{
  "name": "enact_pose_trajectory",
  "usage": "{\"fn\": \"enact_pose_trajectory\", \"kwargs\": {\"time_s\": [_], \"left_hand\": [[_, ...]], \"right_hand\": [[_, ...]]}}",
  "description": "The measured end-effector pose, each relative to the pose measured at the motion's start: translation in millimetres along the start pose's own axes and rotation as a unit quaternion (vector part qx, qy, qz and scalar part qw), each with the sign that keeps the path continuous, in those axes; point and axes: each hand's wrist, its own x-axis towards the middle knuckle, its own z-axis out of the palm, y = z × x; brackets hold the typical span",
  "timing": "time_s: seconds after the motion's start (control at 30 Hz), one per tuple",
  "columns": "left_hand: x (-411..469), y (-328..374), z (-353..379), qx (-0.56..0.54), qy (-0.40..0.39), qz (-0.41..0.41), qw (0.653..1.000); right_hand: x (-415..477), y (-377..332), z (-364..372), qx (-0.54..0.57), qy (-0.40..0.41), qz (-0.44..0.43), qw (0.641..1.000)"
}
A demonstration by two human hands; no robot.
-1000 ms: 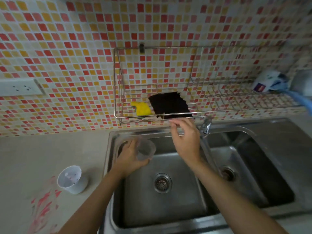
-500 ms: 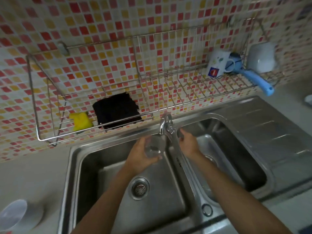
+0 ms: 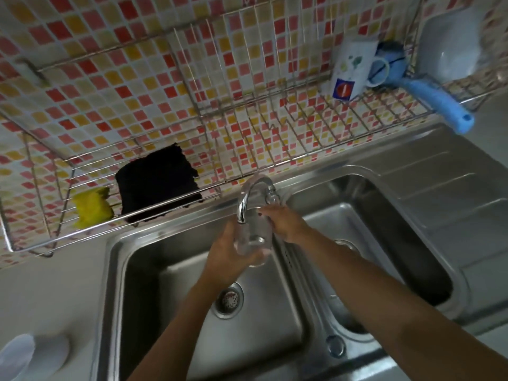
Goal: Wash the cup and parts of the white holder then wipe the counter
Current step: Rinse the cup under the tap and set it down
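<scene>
While the left hand (image 3: pixel 228 253) grasped the clear cup (image 3: pixel 254 239), fingers curled round its wall, the cup was held directly beneath the spout of the tap (image 3: pixel 245 200) and above the left basin of the sink (image 3: pixel 176 295). The right hand (image 3: pixel 287 222) lay just right of that grip, its fingertips (image 3: pixel 265 213) at the cup's far rim; whether they pinched the rim or merely touched it could not be determined. The drain (image 3: pixel 229 299) was observed below the grip, near the left forearm. A wire rack (image 3: pixel 247 138) ran along the tiled wall beyond the grip. To the far left of the grip the rack held a black pad (image 3: pixel 158 185) and, beside it, a yellow sponge (image 3: pixel 92 209). Well to the upper right of the grip, the rack held a white mug (image 3: pixel 350 70) and a blue-handled brush (image 3: pixel 437 103), touching one another. A white holder part (image 3: pixel 27 356) lay on the counter (image 3: pixel 55 292), well apart from the grip to the lower left and partly cut off by the frame edge.
</scene>
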Motion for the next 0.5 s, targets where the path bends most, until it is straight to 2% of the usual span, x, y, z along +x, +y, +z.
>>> {"fn": "enact_pose_trajectory", "kwargs": {"time_s": [0.07,0.23,0.3,0.4,0.5], "left_hand": [[-6,-4,-3,0.016,0.018,-0.010,1.000],[-14,-6,-2,0.061,0.001,-0.008,0.998],[-7,-1,2,0.050,0.025,-0.021,0.998],[6,4,6,0.027,0.056,-0.018,0.998],[1,2,9,0.038,0.021,-0.022,0.999]], "right_hand": [[1,0,0,0.035,-0.029,0.023,0.999],[3,15,12,0.116,0.019,0.004,0.993],[-4,5,4,0.136,0.014,-0.005,0.991],[-9,4,-2,0.130,0.025,-0.026,0.991],[-6,9,-1,0.119,0.019,-0.027,0.992]]}}
